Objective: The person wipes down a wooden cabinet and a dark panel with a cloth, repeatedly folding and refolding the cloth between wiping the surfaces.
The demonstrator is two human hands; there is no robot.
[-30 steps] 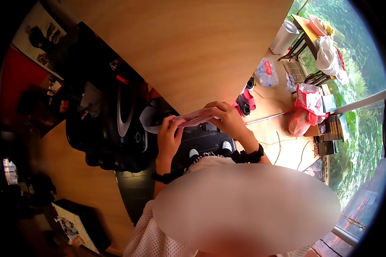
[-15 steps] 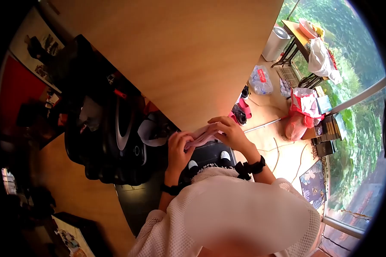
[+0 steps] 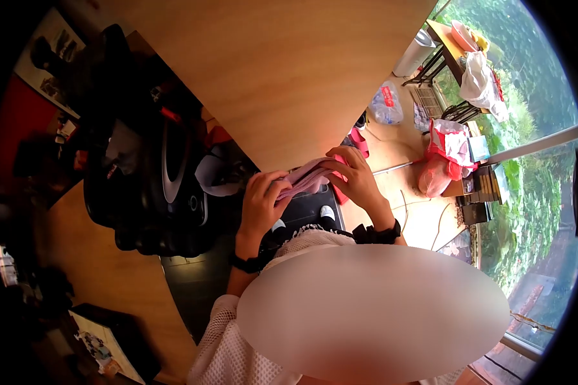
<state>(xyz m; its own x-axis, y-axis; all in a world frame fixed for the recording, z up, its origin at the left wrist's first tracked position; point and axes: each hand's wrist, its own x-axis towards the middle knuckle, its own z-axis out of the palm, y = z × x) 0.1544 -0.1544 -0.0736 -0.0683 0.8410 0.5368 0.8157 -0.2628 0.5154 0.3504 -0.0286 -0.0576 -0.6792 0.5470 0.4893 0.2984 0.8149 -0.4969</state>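
Observation:
A folded pink-purple cloth (image 3: 304, 179) is stretched between my two hands, in front of my body. My left hand (image 3: 261, 201) pinches its left end, fingers curled over the fabric. At the other end, the fingers of my right hand (image 3: 359, 184) grip the cloth's upper right edge. I cannot tell what kind of cloth item it is. Black bands circle both wrists.
A large wooden panel (image 3: 270, 77) rises just beyond the hands. To the left stands a bulky black massage chair (image 3: 154, 186). Rightward are a bag of plastic bottles (image 3: 386, 104), a red-and-white bag (image 3: 449, 144), stacked books (image 3: 485, 186) and a side table (image 3: 446, 45).
My hands have moved a little farther apart, drawing the cloth out wider between them. The view has shifted slightly, so the surroundings sit a bit higher and farther left.

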